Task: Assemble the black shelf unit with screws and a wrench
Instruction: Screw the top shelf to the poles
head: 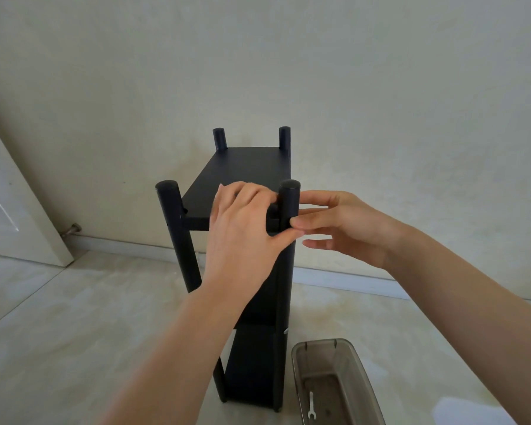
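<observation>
Hands are meeting at the near right post (288, 207) of the black shelf unit (246, 176), which is standing upright on the pale tiled floor (74, 332) close to the wall (380, 87). The left hand (242, 231) is lying over the near right corner of the top board, its fingers curling toward the post and its thumb reaching under the board's edge to the post's side; it is covering the joint there, so whether anything small is being pinched cannot be made out. The right hand (341, 225) is coming in from the right with fingers held fairly straight and spread, the fingertips touching the post's outer side next to the left thumb; it is gripping nothing that shows. Both forearms are hiding much of the unit's middle, so only the top board, a lower shelf (252, 363) and parts of the four posts are showing. The near left post (174, 228) is standing free, with small holes in its side.

On the floor just right of the unit's foot, a smoky translucent plastic tray (356, 363) is lying, cut off by the bottom edge. A small white wrench (311, 406) is resting inside it, beside a dark speck too small to identify. A door (13, 210) is partly showing at the left, with a doorstop (71, 230) near the skirting.
</observation>
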